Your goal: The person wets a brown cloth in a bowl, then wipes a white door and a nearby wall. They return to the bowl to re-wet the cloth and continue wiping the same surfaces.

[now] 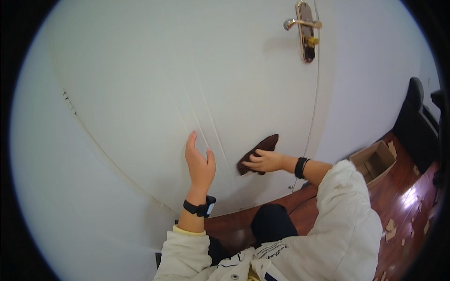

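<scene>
A white door (140, 80) with thin vertical grooves fills the view before me. My right hand (265, 161) spreads over a dark brown cloth (266, 144) and presses it to the lower right part of the door. To the left, my left hand (201, 165) is raised near the grooves with thumb and fingers apart, holding nothing. Whether its fingertips touch the door I cannot tell. Black bands circle both wrists.
A metal door handle (305, 24) on a long plate juts out at the upper right. An open cardboard box (374, 163) stands on the reddish wood floor (383, 200) by the wall, with torn cardboard scraps (390, 230) around. A black object (415, 123) is at the far right.
</scene>
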{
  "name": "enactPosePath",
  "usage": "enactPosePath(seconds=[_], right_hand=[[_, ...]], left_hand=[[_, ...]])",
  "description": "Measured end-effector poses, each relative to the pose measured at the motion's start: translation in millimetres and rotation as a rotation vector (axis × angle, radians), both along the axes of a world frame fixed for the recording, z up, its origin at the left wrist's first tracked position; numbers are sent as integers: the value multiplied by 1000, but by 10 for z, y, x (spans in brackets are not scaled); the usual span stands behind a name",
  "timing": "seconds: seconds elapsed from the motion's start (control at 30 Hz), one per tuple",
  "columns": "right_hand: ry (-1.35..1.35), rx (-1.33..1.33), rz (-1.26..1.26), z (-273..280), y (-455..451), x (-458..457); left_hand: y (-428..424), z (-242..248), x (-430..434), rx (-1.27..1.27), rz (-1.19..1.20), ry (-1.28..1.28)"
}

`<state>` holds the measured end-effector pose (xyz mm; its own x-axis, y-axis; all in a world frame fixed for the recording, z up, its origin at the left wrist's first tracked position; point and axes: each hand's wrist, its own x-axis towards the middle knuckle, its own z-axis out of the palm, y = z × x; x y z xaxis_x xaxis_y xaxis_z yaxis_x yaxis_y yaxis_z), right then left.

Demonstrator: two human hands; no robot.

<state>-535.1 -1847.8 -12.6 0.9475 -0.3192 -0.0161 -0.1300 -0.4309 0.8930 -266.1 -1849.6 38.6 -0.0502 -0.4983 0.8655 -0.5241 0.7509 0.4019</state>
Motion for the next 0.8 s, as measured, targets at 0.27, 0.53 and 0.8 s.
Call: enactPosePath(seconds=[0.27, 0.53, 0.8], right_hand=[[-924, -422, -105, 1217, -166, -539], [-645, -283, 161, 466, -337, -232], [-433, -314, 55, 856, -238, -583]], left_hand=[[-37, 82, -159, -72, -54, -148], [-235, 29, -300, -9, -98, -247], [-141, 25, -535, -105, 148, -504]])
